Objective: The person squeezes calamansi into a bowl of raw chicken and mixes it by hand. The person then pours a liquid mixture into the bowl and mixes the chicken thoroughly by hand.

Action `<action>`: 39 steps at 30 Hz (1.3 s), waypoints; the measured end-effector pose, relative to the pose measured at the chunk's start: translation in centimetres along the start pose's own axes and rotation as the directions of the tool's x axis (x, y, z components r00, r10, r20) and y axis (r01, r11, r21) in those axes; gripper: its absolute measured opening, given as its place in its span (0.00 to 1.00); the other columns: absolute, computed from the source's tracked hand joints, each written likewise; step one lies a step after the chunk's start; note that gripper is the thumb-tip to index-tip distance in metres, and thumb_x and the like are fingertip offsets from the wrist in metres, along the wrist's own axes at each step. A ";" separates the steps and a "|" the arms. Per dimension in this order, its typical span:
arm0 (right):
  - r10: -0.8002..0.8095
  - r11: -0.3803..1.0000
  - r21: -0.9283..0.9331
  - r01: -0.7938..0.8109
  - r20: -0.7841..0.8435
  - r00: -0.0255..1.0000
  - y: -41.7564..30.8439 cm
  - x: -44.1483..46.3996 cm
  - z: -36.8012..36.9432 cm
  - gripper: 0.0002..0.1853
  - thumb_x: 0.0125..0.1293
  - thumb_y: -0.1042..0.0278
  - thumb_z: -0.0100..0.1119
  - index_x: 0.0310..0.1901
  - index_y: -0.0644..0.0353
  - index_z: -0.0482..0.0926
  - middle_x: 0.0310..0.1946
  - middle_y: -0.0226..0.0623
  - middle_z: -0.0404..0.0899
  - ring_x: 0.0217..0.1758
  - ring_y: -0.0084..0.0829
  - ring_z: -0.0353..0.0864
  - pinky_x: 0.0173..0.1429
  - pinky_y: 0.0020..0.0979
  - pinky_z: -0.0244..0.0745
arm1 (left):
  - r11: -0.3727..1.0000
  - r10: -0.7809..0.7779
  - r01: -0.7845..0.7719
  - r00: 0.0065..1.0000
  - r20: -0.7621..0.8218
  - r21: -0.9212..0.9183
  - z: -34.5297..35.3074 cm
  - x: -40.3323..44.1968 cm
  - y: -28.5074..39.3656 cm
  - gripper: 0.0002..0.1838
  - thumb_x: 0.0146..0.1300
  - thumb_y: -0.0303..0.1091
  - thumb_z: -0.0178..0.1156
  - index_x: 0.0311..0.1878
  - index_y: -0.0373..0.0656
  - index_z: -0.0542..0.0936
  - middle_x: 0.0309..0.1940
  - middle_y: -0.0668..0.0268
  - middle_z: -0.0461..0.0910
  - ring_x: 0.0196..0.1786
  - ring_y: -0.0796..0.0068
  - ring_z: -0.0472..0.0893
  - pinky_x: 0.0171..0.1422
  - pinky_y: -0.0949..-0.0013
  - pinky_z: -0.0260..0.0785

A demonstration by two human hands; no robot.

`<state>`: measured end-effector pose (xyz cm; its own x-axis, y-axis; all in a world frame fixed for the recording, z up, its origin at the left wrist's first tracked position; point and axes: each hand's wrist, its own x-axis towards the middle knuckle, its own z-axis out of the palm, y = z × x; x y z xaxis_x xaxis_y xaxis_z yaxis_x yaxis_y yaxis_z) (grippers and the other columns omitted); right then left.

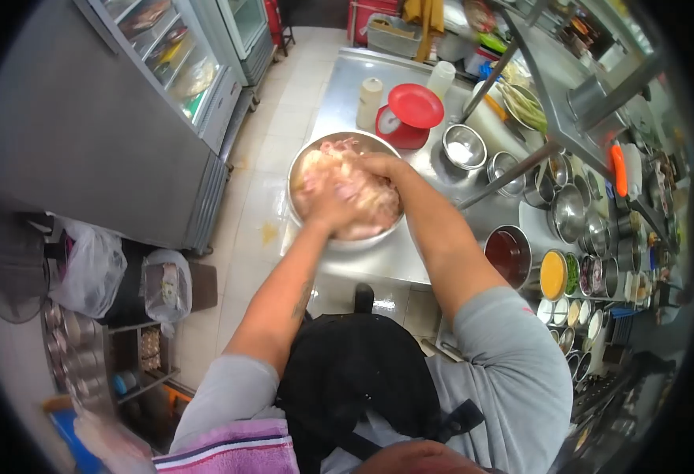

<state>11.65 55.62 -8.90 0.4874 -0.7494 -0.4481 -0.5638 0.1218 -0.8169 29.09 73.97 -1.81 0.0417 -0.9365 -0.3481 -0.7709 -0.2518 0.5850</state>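
A wide metal bowl (294,197) stands at the near left part of the steel table, heaped with pale pink raw meat pieces (371,207) that look like chicken. My left hand (333,207) is in the meat at the near left side of the bowl, its fingers smeared by motion. On the right side, my right hand (382,167) reaches over the rim, with its fingers down among the pieces and mostly hidden. Whether either hand grips a piece cannot be made out.
Behind the bowl stand a red kitchen scale (415,107) and a squeeze bottle (369,103). To the right are a steel bowl (464,147), a pot of dark red sauce (508,257) and a shelf post (513,174). A grey refrigerator (126,142) fills the left.
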 end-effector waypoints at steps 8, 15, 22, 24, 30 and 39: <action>0.304 0.652 0.649 -0.392 0.250 0.919 3.6 -2.3 3.6 0.33 0.68 0.48 0.72 0.69 0.57 0.77 0.57 0.45 0.87 0.58 0.40 0.88 0.59 0.48 0.88 | 0.815 -0.055 0.092 0.995 0.083 -0.572 2.2 4.5 -2.8 0.50 0.60 0.49 0.77 0.82 0.44 0.64 0.72 0.48 0.77 0.72 0.52 0.79 0.78 0.57 0.70; 0.228 0.785 0.594 -0.176 -0.014 0.973 -3.5 -7.8 2.7 0.25 0.70 0.56 0.68 0.66 0.52 0.79 0.50 0.36 0.89 0.47 0.35 0.91 0.47 0.42 0.90 | 0.554 0.014 0.040 0.998 0.057 -0.832 -0.7 4.3 -0.9 0.25 0.55 0.18 0.66 0.59 0.38 0.80 0.41 0.60 0.84 0.35 0.67 0.87 0.26 0.63 0.80; -0.060 0.964 0.256 0.074 -0.065 0.996 -11.8 -12.6 0.7 0.21 0.67 0.55 0.71 0.57 0.56 0.86 0.51 0.40 0.87 0.46 0.32 0.86 0.46 0.38 0.83 | 0.774 0.396 -0.508 0.854 -0.337 -0.379 -7.2 2.2 2.4 0.33 0.52 0.24 0.71 0.65 0.39 0.79 0.48 0.60 0.85 0.48 0.65 0.87 0.40 0.61 0.86; -0.150 0.989 -0.024 0.148 -0.107 0.983 -14.4 -14.1 0.7 0.20 0.67 0.58 0.69 0.55 0.61 0.86 0.48 0.42 0.88 0.45 0.34 0.87 0.43 0.41 0.83 | 0.789 0.347 -0.447 0.890 -0.294 -0.422 -8.4 1.3 3.1 0.33 0.52 0.26 0.72 0.66 0.40 0.79 0.51 0.60 0.84 0.51 0.66 0.87 0.46 0.62 0.85; -0.101 0.995 0.007 0.103 -0.155 0.983 -12.9 -16.5 0.9 0.24 0.69 0.60 0.63 0.62 0.63 0.80 0.50 0.47 0.87 0.50 0.39 0.88 0.48 0.45 0.85 | 0.859 0.236 -0.271 0.963 -0.133 -0.434 -10.5 -1.0 3.4 0.33 0.56 0.32 0.74 0.68 0.43 0.80 0.57 0.58 0.83 0.53 0.68 0.87 0.55 0.66 0.83; 0.388 0.550 0.767 -0.331 0.116 0.914 -2.2 -10.6 6.2 0.33 0.75 0.35 0.56 0.71 0.49 0.76 0.64 0.46 0.82 0.65 0.50 0.83 0.60 0.73 0.79 | 0.522 -0.043 0.138 0.990 0.135 -0.842 -1.1 2.1 -0.7 0.22 0.71 0.43 0.68 0.60 0.37 0.82 0.45 0.60 0.87 0.49 0.72 0.87 0.41 0.66 0.86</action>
<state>11.80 67.34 -4.61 0.3038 -0.5627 -0.7688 0.0398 0.8138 -0.5798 30.45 71.93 -2.16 -0.0116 -0.8831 -0.4690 0.1382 -0.4659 0.8740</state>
